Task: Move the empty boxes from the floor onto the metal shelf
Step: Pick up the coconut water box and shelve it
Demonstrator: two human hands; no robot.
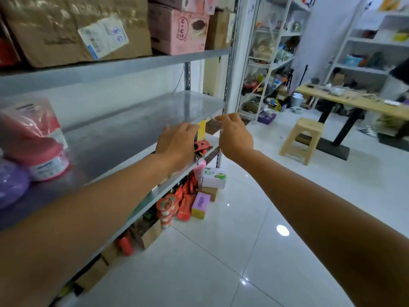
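Hovering over the metal shelf (132, 120) edge: left hand (177, 142) loosely open, right hand (235, 138) fingers curled, hold unclear.

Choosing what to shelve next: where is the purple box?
Head view: the purple box lies on the floor right of the red packets, nearer than the white-and-green box.

The pink carton (177, 29) shows "3+2" in a circle, upside down; other print is too blurred.
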